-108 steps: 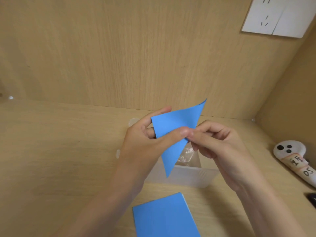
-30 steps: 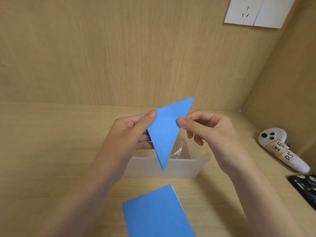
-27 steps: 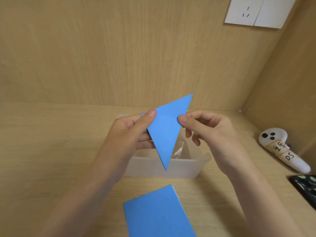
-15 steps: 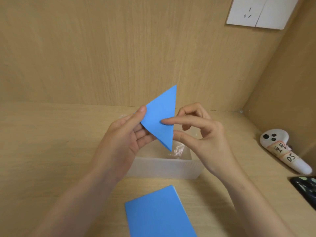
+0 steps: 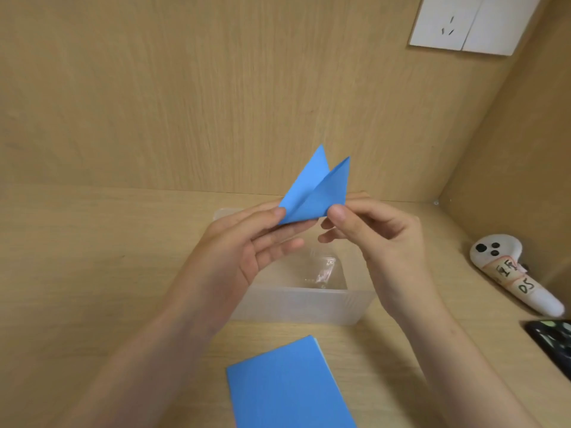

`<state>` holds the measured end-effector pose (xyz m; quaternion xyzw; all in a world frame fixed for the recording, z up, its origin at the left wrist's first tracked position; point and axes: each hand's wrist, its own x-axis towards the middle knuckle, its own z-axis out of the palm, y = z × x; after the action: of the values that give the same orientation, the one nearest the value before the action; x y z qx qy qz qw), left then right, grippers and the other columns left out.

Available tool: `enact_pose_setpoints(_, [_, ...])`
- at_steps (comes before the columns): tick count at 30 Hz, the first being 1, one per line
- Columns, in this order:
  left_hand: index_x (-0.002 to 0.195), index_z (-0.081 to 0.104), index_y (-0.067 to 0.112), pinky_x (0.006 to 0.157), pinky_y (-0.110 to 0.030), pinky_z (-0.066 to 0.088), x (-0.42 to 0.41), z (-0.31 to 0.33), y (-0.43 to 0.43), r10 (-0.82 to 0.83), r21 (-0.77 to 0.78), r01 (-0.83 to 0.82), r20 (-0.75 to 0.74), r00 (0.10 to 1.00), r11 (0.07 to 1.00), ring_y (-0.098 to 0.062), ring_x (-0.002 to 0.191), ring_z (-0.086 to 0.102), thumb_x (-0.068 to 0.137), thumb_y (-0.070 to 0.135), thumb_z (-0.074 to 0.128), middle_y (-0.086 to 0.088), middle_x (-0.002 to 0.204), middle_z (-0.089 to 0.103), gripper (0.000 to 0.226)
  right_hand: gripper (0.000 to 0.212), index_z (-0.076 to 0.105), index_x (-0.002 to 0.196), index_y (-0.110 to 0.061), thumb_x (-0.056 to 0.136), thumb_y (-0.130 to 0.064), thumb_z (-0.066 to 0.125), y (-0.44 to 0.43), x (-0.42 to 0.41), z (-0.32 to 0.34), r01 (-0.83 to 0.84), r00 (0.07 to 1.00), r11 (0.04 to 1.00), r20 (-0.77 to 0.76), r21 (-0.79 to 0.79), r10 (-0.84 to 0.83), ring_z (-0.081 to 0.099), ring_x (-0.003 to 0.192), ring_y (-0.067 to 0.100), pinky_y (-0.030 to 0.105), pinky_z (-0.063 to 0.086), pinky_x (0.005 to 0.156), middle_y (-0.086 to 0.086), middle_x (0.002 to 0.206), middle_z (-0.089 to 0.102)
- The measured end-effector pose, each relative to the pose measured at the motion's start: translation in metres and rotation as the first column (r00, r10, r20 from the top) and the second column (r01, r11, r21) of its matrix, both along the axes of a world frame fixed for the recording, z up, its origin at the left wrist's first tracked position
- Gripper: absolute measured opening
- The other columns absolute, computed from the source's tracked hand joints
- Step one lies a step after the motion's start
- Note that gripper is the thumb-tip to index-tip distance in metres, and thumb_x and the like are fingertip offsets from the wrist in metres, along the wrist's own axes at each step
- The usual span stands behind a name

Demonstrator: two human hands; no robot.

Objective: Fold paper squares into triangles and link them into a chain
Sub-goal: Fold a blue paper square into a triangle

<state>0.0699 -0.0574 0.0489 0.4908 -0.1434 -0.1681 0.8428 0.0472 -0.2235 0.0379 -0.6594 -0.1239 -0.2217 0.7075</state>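
One desk [image 5: 92, 273], carrying a clear tub [image 5: 293, 307] and a blue paper stack [image 5: 287, 387] nearer the person. Above the tub, left hand [image 5: 244, 251] and right hand [image 5: 380, 242] each pinch a lower corner of the half-folded blue triangle [image 5: 318, 196], tips apart. Risk: an uneven pinch skews the crease, the tips mismatch and linking gets sloppy.

The near end of the blue paper stack [image 5: 287, 387] ran off the bottom edge, and a black object [image 5: 553, 342] at the right was cut by the frame. The index tip of the right hand [image 5: 383, 242] lay hidden behind the folded paper [image 5: 321, 199]; the left hand [image 5: 238, 254] covered much of the clear box [image 5: 302, 307]
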Motion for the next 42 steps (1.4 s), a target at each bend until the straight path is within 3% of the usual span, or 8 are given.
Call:
enact_pose_setpoints(4, [0.105,0.066,0.006,0.069,-0.018,0.055,-0.002,-0.002,0.000,-0.045,0.122,0.033,0.089,0.995,0.992,-0.013,0.099,0.069,0.090,0.001,0.046,-0.003,0.103,0.074,0.025,0.013,0.074,0.080,-0.005,0.078,-0.015,0.066,-0.001,0.003,-0.001,-0.004,0.996,0.993,-0.092,0.117,0.015,0.067,0.074,0.024,0.032,0.053,0.071,0.014,0.087,0.072])
enact_pose_setpoints(8, [0.110,0.067,0.016,0.071,-0.020,0.055,0.000,-0.004,0.000,0.021,0.285,-0.077,0.194,0.981,0.955,-0.010,0.101,0.067,0.090,0.004,0.052,0.004,0.105,0.073,0.027,0.009,0.074,0.080,-0.007,0.075,-0.015,0.071,-0.003,0.001,0.002,0.011,0.993,0.993,-0.114,0.121,0.003,0.067,0.072,0.023,0.030,0.053,0.068,0.012,0.084,0.073])
enact_pose_setpoints(11, [0.101,0.072,0.023,0.077,-0.021,0.054,-0.002,-0.002,-0.002,0.041,0.216,-0.088,0.211,0.977,0.973,-0.011,0.101,0.067,0.086,0.027,0.054,0.004,0.105,0.073,0.024,0.008,0.074,0.079,-0.006,0.075,-0.012,0.071,-0.004,0.000,0.004,-0.039,0.988,0.996,-0.144,0.085,0.051,0.066,0.067,0.023,0.028,0.053,0.066,0.013,0.080,0.072])
enact_pose_setpoints(14, [0.102,0.070,0.019,0.074,-0.019,0.054,-0.004,0.001,-0.003,0.199,0.129,-0.233,0.233,0.952,0.964,-0.013,0.095,0.070,0.079,0.036,0.056,-0.001,0.100,0.075,0.032,0.014,0.071,0.081,0.000,0.073,-0.011,0.074,-0.001,-0.003,0.005,-0.095,0.976,0.995,-0.194,0.012,0.096,0.064,0.061,0.021,0.026,0.053,0.065,0.013,0.076,0.071])
enact_pose_setpoints(21, [0.099,0.070,0.012,0.068,-0.019,0.056,-0.004,-0.001,-0.003,0.301,0.150,-0.341,0.241,0.923,0.928,-0.014,0.086,0.072,0.089,0.008,0.058,-0.001,0.088,0.076,0.016,0.016,0.067,0.085,-0.004,0.070,-0.009,0.068,0.008,-0.006,0.007,-0.144,0.974,0.989,-0.181,-0.027,0.137,0.059,0.056,0.014,0.025,0.052,0.055,0.006,0.069,0.068])
enact_pose_setpoints(31, [0.103,0.068,0.014,0.068,-0.020,0.056,-0.009,-0.001,-0.006,0.240,0.142,-0.302,0.341,0.909,0.943,-0.011,0.092,0.071,0.096,0.009,0.047,-0.001,0.095,0.075,0.023,0.019,0.065,0.085,-0.004,0.068,-0.006,0.071,0.005,-0.005,0.008,-0.122,0.978,0.992,-0.174,-0.021,0.117,0.054,0.051,0.012,0.022,0.044,0.045,0.004,0.065,0.065])
enact_pose_setpoints(36, [0.100,0.069,0.015,0.069,-0.021,0.056,-0.011,0.001,-0.008,0.245,0.122,-0.299,0.331,0.911,0.947,-0.012,0.090,0.071,0.086,0.030,0.051,-0.001,0.091,0.076,0.027,0.017,0.065,0.084,-0.004,0.068,-0.007,0.071,0.004,-0.005,0.009,-0.118,0.978,0.993,-0.176,-0.012,0.115,0.053,0.048,0.011,0.022,0.045,0.046,0.001,0.062,0.065])
enact_pose_setpoints(42, [0.096,0.070,0.013,0.068,-0.020,0.056,-0.009,-0.002,-0.008,0.292,0.111,-0.345,0.336,0.896,0.932,-0.014,0.085,0.072,0.083,0.011,0.062,-0.001,0.085,0.076,0.016,0.016,0.066,0.084,-0.004,0.069,-0.006,0.071,0.004,-0.005,0.010,-0.127,0.975,0.992,-0.187,-0.019,0.121,0.052,0.049,0.011,0.021,0.045,0.046,0.002,0.062,0.064])
